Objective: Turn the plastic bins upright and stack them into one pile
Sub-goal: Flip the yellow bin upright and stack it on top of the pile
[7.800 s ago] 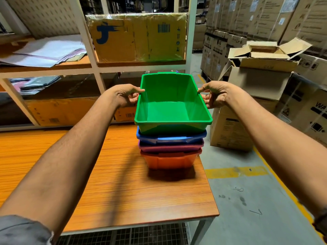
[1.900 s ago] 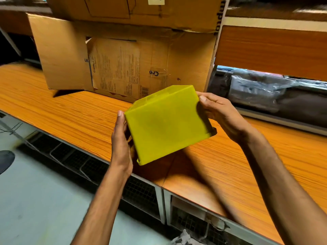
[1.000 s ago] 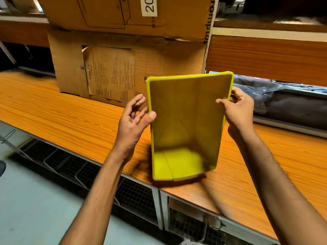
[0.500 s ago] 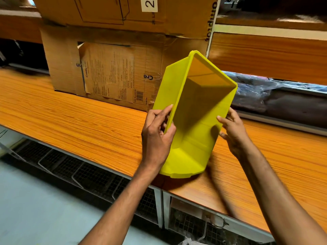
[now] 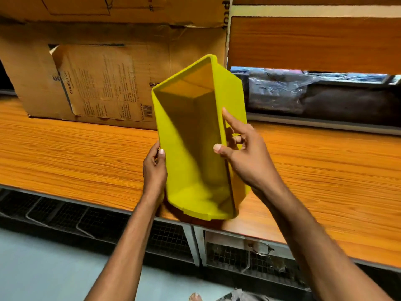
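A yellow plastic bin (image 5: 193,135) is held up on end above the near edge of the wooden table (image 5: 76,153), its open side facing me and to the left. My left hand (image 5: 154,168) grips its left rim, thumb on the inside. My right hand (image 5: 243,151) pinches the right rim, thumb inside and fingers behind the wall, with the index finger stretched up along the edge. The bin's lower end hangs close to the tabletop; whether it touches is unclear. The stack of other bins is out of view.
A flattened cardboard box (image 5: 102,79) leans against the shelving behind the bin. To the right a dark plastic-wrapped bundle (image 5: 282,92) lies on a lower shelf under a wooden shelf board (image 5: 314,42). Wire mesh (image 5: 173,237) runs below the table; grey floor (image 5: 43,268) lies at lower left.
Since half a second ago the bin has rotated so its opening faces more to the left. My left hand slid to the left rim and my right hand took hold of the right rim.
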{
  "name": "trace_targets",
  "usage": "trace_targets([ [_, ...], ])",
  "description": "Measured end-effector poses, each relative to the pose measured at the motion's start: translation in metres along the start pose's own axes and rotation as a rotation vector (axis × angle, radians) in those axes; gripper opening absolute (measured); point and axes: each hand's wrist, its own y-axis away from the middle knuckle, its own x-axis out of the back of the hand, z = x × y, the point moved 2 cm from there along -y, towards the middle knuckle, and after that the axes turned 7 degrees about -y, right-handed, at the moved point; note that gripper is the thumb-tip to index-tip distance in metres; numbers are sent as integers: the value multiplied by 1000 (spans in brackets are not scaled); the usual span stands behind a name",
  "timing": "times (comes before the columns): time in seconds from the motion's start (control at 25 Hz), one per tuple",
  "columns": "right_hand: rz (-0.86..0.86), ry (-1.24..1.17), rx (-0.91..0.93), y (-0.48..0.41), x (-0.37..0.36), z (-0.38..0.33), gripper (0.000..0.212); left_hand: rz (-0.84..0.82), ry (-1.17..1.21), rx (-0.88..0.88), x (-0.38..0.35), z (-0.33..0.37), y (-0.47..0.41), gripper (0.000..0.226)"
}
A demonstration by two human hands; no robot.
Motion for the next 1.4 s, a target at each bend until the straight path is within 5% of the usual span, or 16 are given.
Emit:
trace_targets([
  [0.24,10,-204,-47,-1,23,-1,72,-126,176,200,-15,11,10,35],
  [0.44,-125,-350,-432,-33,110,6,61,-320,160,303,-18,58,15,24],
  [0.68,-159,-461,-692,-36,169,36,9,-322,267,427,-33,115,44,22],
  [1.0,-199,-449,-735,37,221,66,41,-456,177,286,-57,129,137,22],
  [1.4,73,-515,-477,227,260,39,57,-686,133,35,-59,103,250,46],
])
